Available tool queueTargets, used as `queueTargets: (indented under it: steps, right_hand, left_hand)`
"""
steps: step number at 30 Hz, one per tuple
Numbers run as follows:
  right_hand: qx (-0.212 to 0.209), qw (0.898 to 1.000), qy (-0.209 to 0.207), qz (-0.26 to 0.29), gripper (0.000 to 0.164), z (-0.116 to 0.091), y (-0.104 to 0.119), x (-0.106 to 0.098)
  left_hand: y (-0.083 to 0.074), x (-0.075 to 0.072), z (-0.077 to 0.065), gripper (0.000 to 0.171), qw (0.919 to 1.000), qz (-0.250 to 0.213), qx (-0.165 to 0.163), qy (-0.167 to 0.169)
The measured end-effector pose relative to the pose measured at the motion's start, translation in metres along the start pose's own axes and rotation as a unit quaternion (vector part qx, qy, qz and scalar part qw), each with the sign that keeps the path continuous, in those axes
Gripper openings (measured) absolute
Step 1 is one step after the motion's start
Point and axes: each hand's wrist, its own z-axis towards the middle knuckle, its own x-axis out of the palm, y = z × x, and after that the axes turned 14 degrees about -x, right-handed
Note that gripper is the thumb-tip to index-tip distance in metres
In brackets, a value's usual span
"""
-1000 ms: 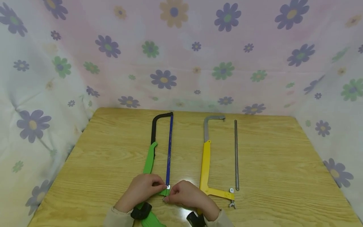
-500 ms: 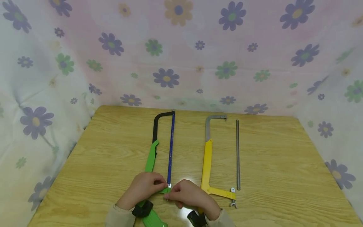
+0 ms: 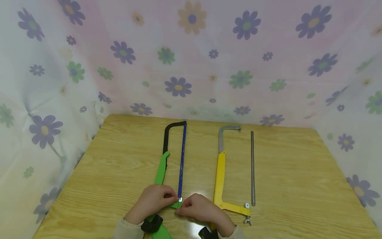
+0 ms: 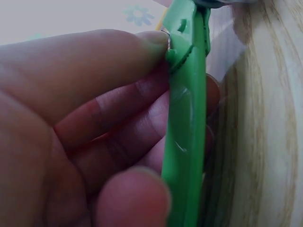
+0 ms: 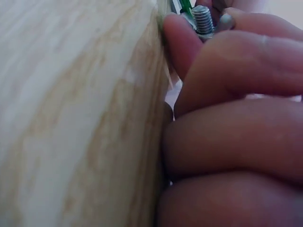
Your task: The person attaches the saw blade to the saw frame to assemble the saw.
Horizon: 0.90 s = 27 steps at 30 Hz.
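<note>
A green hacksaw with a black front arm lies left of centre, its blue blade running along the right side. My left hand holds the lower arm of its frame near the blade's bottom end. In the left wrist view, thumb and fingers stand on both sides of the green frame. My right hand is just below that corner. Its thumb and index finger pinch the wing nut beside a threaded bolt in the right wrist view; the fingers hide most of the nut.
A yellow hacksaw with a grey front arm lies right of the green one, its handle partly behind my right wrist. Its wing nut hangs at the lower end. A loose grey blade lies farther right on the wooden table. Flowered cloth surrounds the table.
The right fingers have shifted around the wing nut, loosening out and then curling in again. The left hand keeps its hold. The whole head view has shifted slightly.
</note>
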Motion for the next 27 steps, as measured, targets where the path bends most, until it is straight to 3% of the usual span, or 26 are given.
queueTargets:
  steps: [15, 27]
  right_hand:
    - [0.002, 0.998, -0.031, -0.051, 0.028, 0.0009, -0.0036, 0.0009]
    - [0.002, 0.999, -0.029, -0.042, 0.031, 0.0013, -0.0018, 0.0008]
  left_hand:
    - [0.0002, 0.0017, 0.0018, 0.016, 0.9999, 0.006, 0.009, -0.001]
    - [0.0016, 0.0015, 0.0003, 0.015, 0.9999, 0.011, 0.005, -0.011]
